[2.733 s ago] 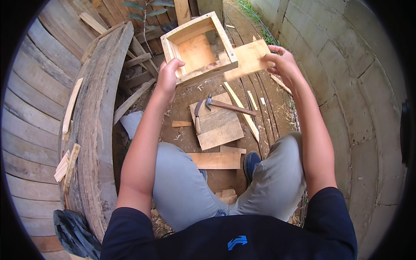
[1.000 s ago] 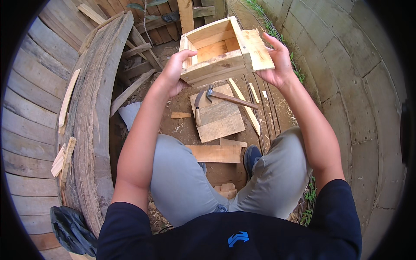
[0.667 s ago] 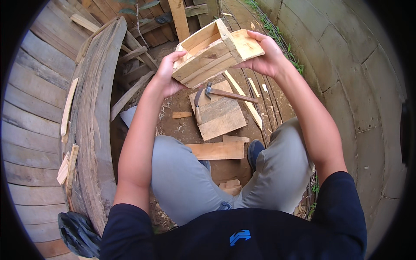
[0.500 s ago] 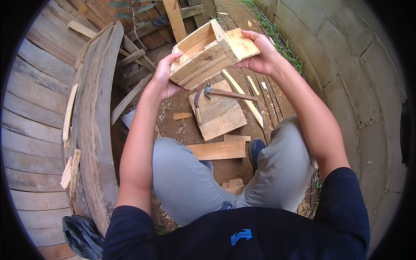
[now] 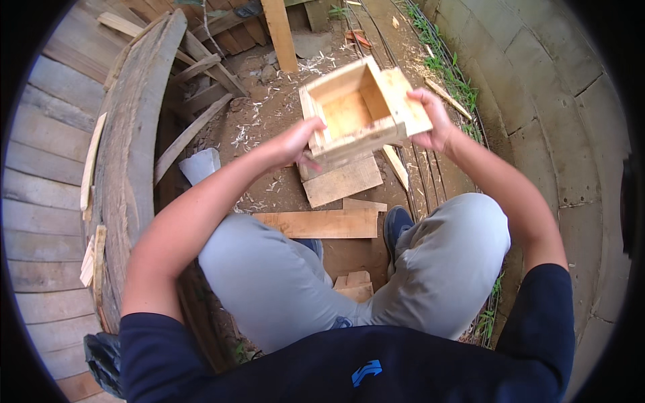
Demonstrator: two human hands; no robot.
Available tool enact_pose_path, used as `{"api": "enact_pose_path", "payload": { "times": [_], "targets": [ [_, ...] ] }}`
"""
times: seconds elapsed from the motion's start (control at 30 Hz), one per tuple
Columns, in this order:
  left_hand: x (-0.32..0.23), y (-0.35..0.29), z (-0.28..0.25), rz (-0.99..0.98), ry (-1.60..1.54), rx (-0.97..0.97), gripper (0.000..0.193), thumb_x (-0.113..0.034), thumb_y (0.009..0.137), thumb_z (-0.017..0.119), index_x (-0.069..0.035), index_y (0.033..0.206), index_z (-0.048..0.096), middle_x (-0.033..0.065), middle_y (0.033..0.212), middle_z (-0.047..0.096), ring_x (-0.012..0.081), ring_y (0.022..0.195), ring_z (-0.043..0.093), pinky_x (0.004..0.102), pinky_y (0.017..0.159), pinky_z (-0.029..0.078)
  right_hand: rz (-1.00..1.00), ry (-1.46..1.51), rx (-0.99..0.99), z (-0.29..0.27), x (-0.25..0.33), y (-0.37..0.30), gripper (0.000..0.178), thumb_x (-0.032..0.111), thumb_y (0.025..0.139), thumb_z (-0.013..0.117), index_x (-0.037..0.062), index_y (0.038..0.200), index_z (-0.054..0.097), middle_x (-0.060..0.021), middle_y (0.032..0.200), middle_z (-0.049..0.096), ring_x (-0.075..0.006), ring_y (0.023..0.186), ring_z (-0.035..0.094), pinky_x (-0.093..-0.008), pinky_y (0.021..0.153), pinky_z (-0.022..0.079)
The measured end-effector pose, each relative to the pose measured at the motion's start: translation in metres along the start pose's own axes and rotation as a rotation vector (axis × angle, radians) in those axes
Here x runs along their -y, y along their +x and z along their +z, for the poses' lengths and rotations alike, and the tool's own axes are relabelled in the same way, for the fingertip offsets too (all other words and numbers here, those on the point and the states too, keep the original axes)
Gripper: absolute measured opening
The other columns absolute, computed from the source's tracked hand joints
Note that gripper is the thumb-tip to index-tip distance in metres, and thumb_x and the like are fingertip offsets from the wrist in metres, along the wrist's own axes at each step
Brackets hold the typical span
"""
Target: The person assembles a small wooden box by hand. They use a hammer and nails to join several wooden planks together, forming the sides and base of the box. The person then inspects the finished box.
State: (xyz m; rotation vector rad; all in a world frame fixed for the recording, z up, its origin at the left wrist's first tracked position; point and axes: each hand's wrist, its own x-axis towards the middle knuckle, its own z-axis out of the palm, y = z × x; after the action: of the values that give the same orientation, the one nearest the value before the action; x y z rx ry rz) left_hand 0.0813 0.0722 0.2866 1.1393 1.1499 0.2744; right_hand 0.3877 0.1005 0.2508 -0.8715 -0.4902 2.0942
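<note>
I hold the open wooden box (image 5: 363, 111) lifted, left hand (image 5: 299, 140) and right hand (image 5: 433, 121) fingers clamped on opposite walls; four sides and bottom look joined, top open.

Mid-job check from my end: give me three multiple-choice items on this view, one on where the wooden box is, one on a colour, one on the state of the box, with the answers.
1. Where is the wooden box?
A. Lying on the flat board by the knees
B. Held up between both hands, above the ground
C. Resting on the curved plank at the left

2. What colour is the shoe between the legs?
A. Dark blue
B. Red
C. White

3. What state is the box in?
A. Closed with a lid
B. Filled with nails
C. Open and empty, its opening toward the camera

Answers:
1 B: the left hand grips its near left corner and the right hand its right side, above the boards on the ground.
2 A: the shoe reads dark blue against the brown dirt.
3 C: the bare inner bottom is in plain view.
</note>
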Motion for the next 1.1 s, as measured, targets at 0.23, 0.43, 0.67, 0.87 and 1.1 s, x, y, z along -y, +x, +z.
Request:
{"api": "enact_pose_path", "payload": {
  "times": [0.23,0.43,0.67,0.87,1.1],
  "targets": [
    [0.131,0.048,0.008,-0.113,0.243,0.198,0.061,-0.041,0.103,0.047,-0.002,0.148,0.035,0.0170,0.131,0.056,0.0214,0.103,0.064,0.0298,0.054,0.059,0.124,0.162,-0.025,-0.107,-0.130,0.019,0.059,0.030,0.086,0.052,0.0015,0.138,0.054,-0.0151,0.129,0.066,-0.0284,0.115,0.066,-0.0447,0.108,0.046],
    [0.193,0.052,0.027,-0.024,0.191,0.101,0.064,-0.040,0.105,0.045,0.006,0.149,0.031,0.0237,0.144,0.049,0.0334,0.130,0.051,0.0417,0.108,0.042,0.189,0.041,-0.138,-0.150,-0.183,0.034,0.059,0.028,0.088,0.051,0.0021,0.140,0.053,-0.0136,0.128,0.066,-0.0268,0.114,0.067,-0.0417,0.106,0.049],
    [0.222,0.071,0.031,0.018,0.242,-0.197,0.064,-0.040,0.103,0.042,0.006,0.146,0.034,0.0325,0.140,0.052,0.0463,0.130,0.050,0.0475,0.111,0.036,0.044,-0.111,-0.235,-0.125,-0.176,0.039,0.054,0.023,0.094,0.051,0.0002,0.142,0.048,-0.0148,0.129,0.066,-0.0242,0.111,0.069,-0.0385,0.101,0.054],
    [0.230,0.076,0.036,0.082,0.340,-0.262,0.063,-0.043,0.102,0.042,0.005,0.141,0.039,0.0348,0.129,0.058,0.0494,0.122,0.055,0.0506,0.104,0.040,0.187,0.017,-0.186,-0.138,-0.176,0.023,0.056,0.033,0.099,0.056,0.0039,0.146,0.044,-0.0146,0.137,0.060,-0.0232,0.120,0.064,-0.0397,0.102,0.053],
    [0.235,0.080,0.038,0.080,0.339,-0.262,0.061,-0.043,0.101,0.044,0.004,0.141,0.041,0.0339,0.126,0.061,0.0491,0.118,0.058,0.0510,0.101,0.044,0.137,0.000,-0.105,-0.127,-0.188,0.009,0.088,0.019,0.085,0.078,0.0116,0.156,0.026,-0.0120,0.148,0.048,-0.0254,0.134,0.053,-0.0446,0.110,0.048]
  ]
}}
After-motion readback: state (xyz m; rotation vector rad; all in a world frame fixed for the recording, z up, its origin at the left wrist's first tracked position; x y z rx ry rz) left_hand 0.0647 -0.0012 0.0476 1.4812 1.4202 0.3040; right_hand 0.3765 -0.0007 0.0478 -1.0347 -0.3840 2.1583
